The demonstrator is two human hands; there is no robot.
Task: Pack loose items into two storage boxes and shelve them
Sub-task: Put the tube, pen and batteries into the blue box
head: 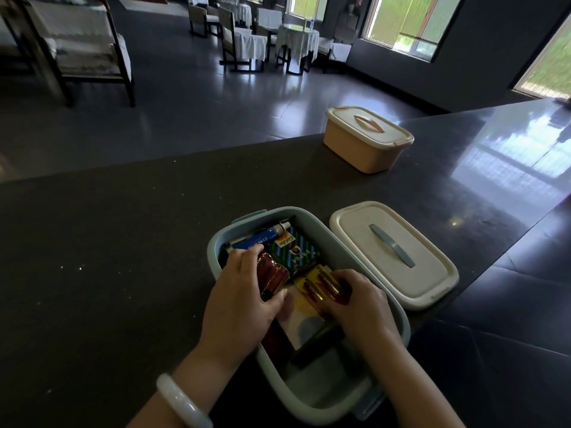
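An open pale-blue storage box [213, 251] sits on the dark counter in front of me. Inside it lie a blue tube [262, 237], a green striped packet [293, 250], a red shiny packet [272, 274] and a yellow battery pack [318, 284]. My left hand [241, 298] reaches into the box and grips the red packet. My right hand [358, 304] holds the battery pack from the right. The box's cream lid [392, 254] with a blue handle lies flat just right of the box. A closed orange box [367, 140] with a cream lid stands farther back.
The dark counter [108, 257] stretches left and right, its far edge dropping to a glossy tiled floor. Chairs and cloth-covered tables stand in the room beyond. A white bangle [182, 400] is on my left wrist.
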